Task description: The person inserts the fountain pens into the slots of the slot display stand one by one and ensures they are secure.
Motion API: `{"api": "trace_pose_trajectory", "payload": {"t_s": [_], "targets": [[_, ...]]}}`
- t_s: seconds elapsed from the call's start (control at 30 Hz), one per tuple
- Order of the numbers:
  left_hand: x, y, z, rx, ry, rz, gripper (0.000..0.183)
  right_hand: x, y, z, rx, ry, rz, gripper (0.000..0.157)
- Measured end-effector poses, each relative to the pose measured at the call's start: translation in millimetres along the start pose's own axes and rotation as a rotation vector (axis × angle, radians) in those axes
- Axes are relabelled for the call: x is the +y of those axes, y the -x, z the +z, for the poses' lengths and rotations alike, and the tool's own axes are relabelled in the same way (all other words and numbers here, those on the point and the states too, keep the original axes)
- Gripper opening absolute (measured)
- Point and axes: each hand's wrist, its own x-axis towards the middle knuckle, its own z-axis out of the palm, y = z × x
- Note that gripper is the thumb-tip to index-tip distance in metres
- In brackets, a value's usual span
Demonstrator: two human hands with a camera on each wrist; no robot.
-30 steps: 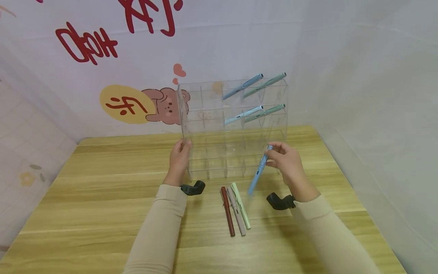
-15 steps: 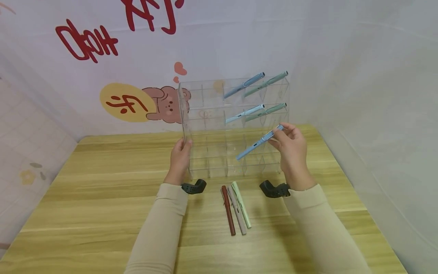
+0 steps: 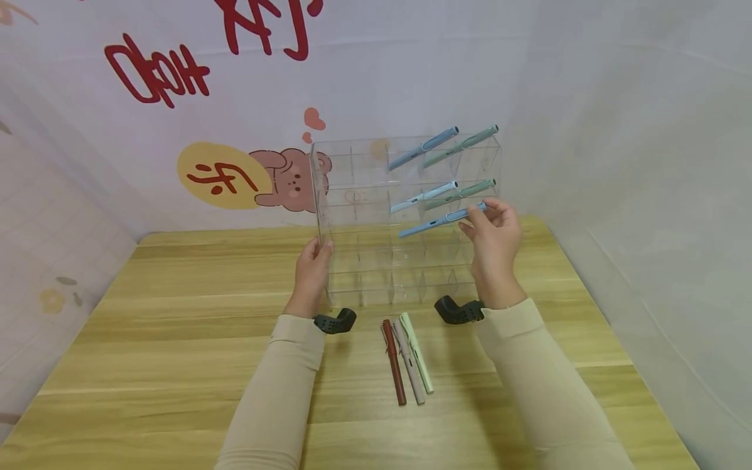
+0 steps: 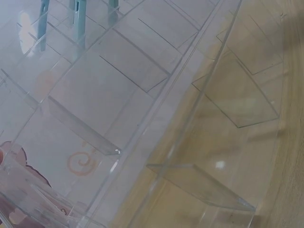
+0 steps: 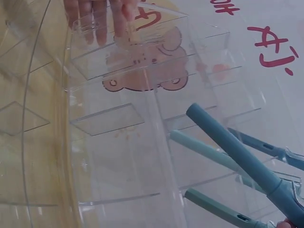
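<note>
My right hand pinches a blue pen near one end. The pen slants across the front of a clear acrylic rack, just below the pens lodged in it; in the right wrist view this blue pen crosses in front of them. With fingers and thumb, my left hand grips the rack's left side. Right of the rack's middle, a darker blue pen and a green pen lie in the top row. Under them rest a light blue pen and another green pen.
On the wooden table, in front of the rack, a dark red pen, a grey pen and a pale green pen lie side by side. A white printed cloth hangs behind the rack.
My right hand has risen from low in front of the rack, lifting the blue pen and turning it from steep to nearly level. The left hand keeps its grip on the rack.
</note>
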Motion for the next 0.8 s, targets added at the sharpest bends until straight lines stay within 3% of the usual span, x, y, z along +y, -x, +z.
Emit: {"api": "trace_pose_trajectory", "payload": {"t_s": [0.37,0.8], "targets": [[-0.3,0.3,-0.1,-0.013,-0.005,-0.004,0.056,26.6,0.5,7.2,0.025,0.098,-0.068,0.018],[-1.0,0.9,0.4,-0.004,-0.009,0.011,0.055,44.3,6.1,12.0,0.013,0.160,-0.079,0.020]]}}
